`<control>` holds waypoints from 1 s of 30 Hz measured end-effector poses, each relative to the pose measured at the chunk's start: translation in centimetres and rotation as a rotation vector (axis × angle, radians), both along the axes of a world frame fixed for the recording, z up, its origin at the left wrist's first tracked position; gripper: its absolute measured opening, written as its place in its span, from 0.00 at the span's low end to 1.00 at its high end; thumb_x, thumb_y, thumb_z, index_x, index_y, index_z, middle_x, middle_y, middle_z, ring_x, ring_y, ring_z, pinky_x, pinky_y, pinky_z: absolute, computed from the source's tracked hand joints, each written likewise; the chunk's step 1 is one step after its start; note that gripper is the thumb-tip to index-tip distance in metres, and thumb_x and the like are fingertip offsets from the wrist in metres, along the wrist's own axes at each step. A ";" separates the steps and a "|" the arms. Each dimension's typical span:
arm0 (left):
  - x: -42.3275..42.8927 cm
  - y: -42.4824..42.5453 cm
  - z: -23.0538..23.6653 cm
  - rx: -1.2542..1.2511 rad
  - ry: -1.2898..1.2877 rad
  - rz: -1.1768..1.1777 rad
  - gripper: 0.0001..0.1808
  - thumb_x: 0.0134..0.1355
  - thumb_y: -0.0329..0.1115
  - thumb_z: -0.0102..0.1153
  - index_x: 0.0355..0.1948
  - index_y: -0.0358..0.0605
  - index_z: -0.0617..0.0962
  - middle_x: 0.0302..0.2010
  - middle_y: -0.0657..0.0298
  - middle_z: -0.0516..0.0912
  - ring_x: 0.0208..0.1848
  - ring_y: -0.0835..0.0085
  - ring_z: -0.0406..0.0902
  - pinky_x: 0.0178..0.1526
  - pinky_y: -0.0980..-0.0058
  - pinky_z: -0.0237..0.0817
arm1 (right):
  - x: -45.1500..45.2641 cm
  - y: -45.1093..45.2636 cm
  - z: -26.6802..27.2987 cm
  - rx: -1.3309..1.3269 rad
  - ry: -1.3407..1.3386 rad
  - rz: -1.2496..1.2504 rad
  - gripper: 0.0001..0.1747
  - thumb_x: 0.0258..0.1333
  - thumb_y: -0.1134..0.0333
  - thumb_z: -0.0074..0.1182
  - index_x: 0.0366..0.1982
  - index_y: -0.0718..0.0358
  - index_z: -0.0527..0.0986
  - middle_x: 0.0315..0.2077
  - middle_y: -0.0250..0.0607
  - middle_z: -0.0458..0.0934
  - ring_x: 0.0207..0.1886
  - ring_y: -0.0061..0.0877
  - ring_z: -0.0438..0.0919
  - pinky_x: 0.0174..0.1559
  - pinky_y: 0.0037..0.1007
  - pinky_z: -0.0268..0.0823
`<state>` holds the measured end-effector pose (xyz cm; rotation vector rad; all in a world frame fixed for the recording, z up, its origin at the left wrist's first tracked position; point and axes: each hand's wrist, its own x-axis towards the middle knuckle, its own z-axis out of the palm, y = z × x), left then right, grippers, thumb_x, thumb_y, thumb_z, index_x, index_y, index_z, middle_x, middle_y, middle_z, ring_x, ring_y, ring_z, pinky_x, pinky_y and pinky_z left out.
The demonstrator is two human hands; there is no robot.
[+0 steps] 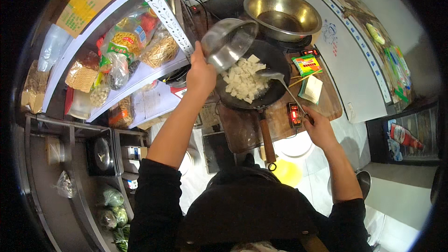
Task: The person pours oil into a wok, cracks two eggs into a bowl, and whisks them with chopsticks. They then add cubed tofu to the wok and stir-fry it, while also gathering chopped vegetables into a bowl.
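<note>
My left hand grips the rim of a shiny metal bowl, tipped over the far left side of a black wok. Pale, chopped pieces of food lie heaped in the wok. The handle of a metal spatula is in my right hand, and its blade rests at the right edge of the heap. The wok's wooden handle points towards me. Motion blurs the bowl, and I cannot tell whether anything is left inside it.
A large metal basin stands behind the wok. To the right are a yellow packet, chopsticks, a pale folded cloth or sponge and a lit control panel. Metal shelving with bagged dry goods rises close on the left.
</note>
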<state>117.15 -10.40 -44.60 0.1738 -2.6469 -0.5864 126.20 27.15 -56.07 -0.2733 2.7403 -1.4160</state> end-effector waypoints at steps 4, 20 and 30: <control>0.0 -1.6 -1.1 0.084 0.112 -0.017 0.41 0.65 0.26 0.48 0.79 0.43 0.52 0.71 0.43 0.68 0.58 0.47 0.82 0.54 0.57 0.77 | -0.6 -0.2 -0.9 -0.047 -0.088 -0.017 0.23 0.65 0.68 0.57 0.61 0.63 0.76 0.37 0.49 0.85 0.39 0.36 0.84 0.46 0.34 0.75; 4.1 -2.7 -3.6 0.973 -0.110 0.025 0.28 0.72 0.27 0.46 0.71 0.43 0.58 0.64 0.49 0.73 0.55 0.58 0.83 0.39 0.68 0.86 | 0.4 -3.9 2.4 -0.128 0.228 0.044 0.26 0.64 0.69 0.59 0.64 0.54 0.76 0.36 0.45 0.81 0.35 0.33 0.80 0.42 0.34 0.74; 4.2 0.3 -3.1 0.887 -0.101 -0.040 0.36 0.68 0.21 0.46 0.75 0.50 0.55 0.64 0.46 0.74 0.53 0.53 0.84 0.36 0.64 0.87 | -2.5 -8.9 4.2 -0.087 0.404 0.076 0.23 0.63 0.68 0.60 0.60 0.55 0.78 0.38 0.50 0.82 0.41 0.48 0.82 0.43 0.43 0.74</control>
